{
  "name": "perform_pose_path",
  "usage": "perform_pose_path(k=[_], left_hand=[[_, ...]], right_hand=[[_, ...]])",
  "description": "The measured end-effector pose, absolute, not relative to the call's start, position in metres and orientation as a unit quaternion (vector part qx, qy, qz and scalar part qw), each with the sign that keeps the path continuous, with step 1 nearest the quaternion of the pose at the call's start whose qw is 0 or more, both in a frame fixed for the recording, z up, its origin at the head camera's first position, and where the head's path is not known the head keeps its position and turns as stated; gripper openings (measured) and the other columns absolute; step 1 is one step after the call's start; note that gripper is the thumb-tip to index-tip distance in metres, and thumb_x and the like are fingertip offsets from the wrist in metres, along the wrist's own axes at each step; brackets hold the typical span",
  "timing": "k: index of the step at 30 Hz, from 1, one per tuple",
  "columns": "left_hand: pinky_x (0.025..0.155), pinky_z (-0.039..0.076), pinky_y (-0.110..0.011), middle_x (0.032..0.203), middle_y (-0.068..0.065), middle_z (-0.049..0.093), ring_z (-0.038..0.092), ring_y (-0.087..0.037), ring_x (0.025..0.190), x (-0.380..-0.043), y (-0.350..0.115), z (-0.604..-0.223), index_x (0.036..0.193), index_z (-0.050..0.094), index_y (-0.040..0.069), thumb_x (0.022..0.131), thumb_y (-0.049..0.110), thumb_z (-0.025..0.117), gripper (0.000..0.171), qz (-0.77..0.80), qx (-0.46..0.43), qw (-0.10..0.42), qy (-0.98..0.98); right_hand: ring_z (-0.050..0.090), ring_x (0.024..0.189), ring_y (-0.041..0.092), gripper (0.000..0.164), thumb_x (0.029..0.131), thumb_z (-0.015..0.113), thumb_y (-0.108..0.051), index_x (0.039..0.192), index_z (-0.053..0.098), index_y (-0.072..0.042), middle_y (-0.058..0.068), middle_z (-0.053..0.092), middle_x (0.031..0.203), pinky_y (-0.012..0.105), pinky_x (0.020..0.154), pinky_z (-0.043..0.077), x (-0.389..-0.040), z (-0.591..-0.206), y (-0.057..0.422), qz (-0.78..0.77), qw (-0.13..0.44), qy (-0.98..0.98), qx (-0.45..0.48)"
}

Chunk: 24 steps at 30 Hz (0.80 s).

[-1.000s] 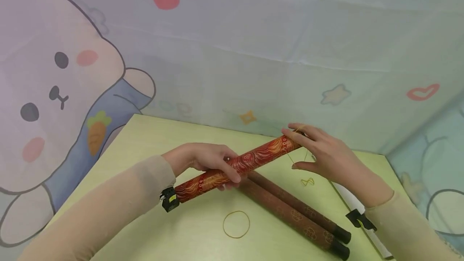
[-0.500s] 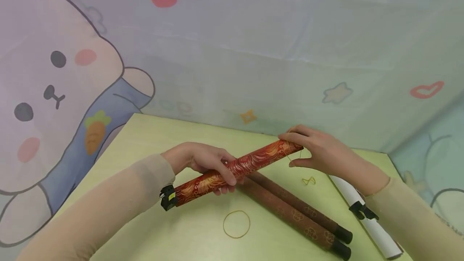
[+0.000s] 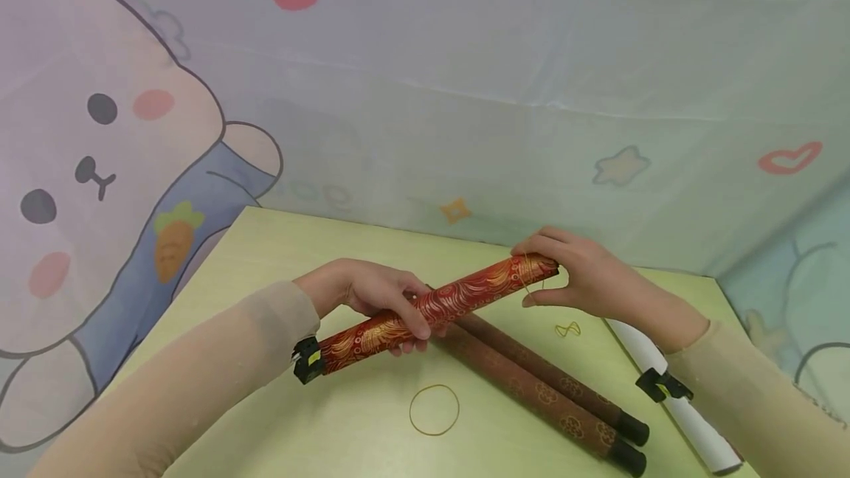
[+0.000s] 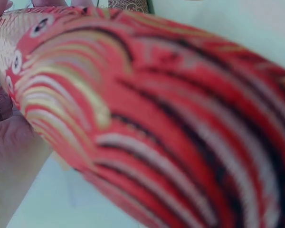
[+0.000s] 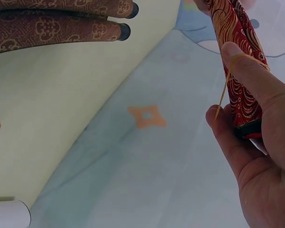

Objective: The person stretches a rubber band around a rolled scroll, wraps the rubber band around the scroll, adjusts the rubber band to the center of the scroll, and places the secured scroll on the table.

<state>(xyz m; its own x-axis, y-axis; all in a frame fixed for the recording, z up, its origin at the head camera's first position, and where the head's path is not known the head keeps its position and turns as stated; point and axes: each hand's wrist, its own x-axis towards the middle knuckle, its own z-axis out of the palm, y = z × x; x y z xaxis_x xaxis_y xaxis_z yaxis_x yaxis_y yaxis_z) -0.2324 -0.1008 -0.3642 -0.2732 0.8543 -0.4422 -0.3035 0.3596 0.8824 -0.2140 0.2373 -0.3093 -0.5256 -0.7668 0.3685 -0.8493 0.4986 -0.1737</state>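
Observation:
A red roll with gold swirls [image 3: 468, 292] is held slantwise above the table, its right end higher. My left hand [image 3: 385, 299] grips it near the middle, thumb across the front. At the raised end, my right hand [image 3: 594, 275] spreads a thin yellow rubber band [image 5: 223, 92] between thumb and fingers. That band passes around the roll just short of its end. In the right wrist view, the thumb and a finger lie on either side of the roll's dark end [image 5: 249, 129]. The patterned surface fills most of the left wrist view.
Two brown patterned rolls with black ends [image 3: 531, 382] lie side by side under the red one. A white roll [image 3: 704, 434] lies at the right. One round rubber band [image 3: 434, 434] and a twisted one [image 3: 567, 330] lie on the table. A printed cloth [image 3: 465, 94] hangs behind.
My right hand has brought the rubber band over the roll's raised end and slightly left along it, so the tip now shows past the band. The left hand keeps its grip.

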Motion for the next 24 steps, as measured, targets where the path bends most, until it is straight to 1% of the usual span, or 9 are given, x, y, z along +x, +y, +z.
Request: perform_pose_path(k=[4,10,13,16,20,24], left_hand=[[0.072,0.059,-0.038,0.094,-0.015,0.072,0.067,-0.022,0.077,-0.232,-0.102,-0.364,0.118,0.064,-0.001,0.098,-0.004,0.066,0.020,0.513,0.228,0.557,0.612],[0.072,0.061,-0.038,0.094,-0.014,0.072,0.068,-0.022,0.077,-0.232,-0.105,-0.363,0.119,0.064,-0.004,0.098,-0.002,0.068,0.022,0.497,0.230,0.549,0.632],[0.073,0.061,-0.038,0.093,-0.014,0.073,0.068,-0.022,0.078,-0.232,-0.105,-0.363,0.118,0.064,-0.003,0.098,-0.001,0.069,0.021,0.492,0.235,0.543,0.638],[0.073,0.061,-0.038,0.093,-0.015,0.073,0.068,-0.023,0.077,-0.232,-0.105,-0.363,0.115,0.066,0.000,0.097,-0.001,0.071,0.018,0.487,0.240,0.535,0.647],[0.073,0.061,-0.038,0.092,-0.016,0.073,0.069,-0.024,0.076,-0.231,-0.105,-0.363,0.114,0.068,0.001,0.096,-0.001,0.074,0.018,0.478,0.251,0.523,0.660],[0.073,0.061,-0.038,0.091,-0.016,0.073,0.069,-0.024,0.076,-0.231,-0.105,-0.361,0.114,0.069,0.001,0.095,0.000,0.076,0.020,0.467,0.263,0.513,0.670]], right_hand=[[0.064,0.089,0.010,0.062,0.072,0.101,-0.017,0.125,0.069,-0.012,-0.001,0.069,0.114,0.038,0.075,0.058,-0.214,-0.313,0.238,0.184,0.122,-0.853,0.473],[0.066,0.091,0.010,0.063,0.071,0.101,-0.018,0.126,0.071,-0.012,0.001,0.073,0.117,0.037,0.075,0.058,-0.214,-0.318,0.239,0.204,0.112,-0.857,0.460],[0.065,0.090,0.009,0.062,0.073,0.101,-0.018,0.126,0.071,-0.015,0.000,0.073,0.117,0.033,0.073,0.058,-0.211,-0.320,0.240,0.224,0.095,-0.861,0.447],[0.066,0.090,0.010,0.059,0.075,0.100,-0.017,0.126,0.070,-0.015,0.000,0.074,0.117,0.031,0.072,0.061,-0.208,-0.323,0.241,0.256,0.072,-0.861,0.433],[0.067,0.091,0.010,0.055,0.077,0.099,-0.016,0.125,0.070,-0.014,0.001,0.073,0.117,0.031,0.072,0.063,-0.203,-0.327,0.242,0.296,0.045,-0.861,0.411],[0.067,0.090,0.008,0.054,0.079,0.097,-0.017,0.125,0.070,-0.015,0.001,0.073,0.117,0.029,0.073,0.063,-0.197,-0.330,0.242,0.317,0.030,-0.865,0.388]])
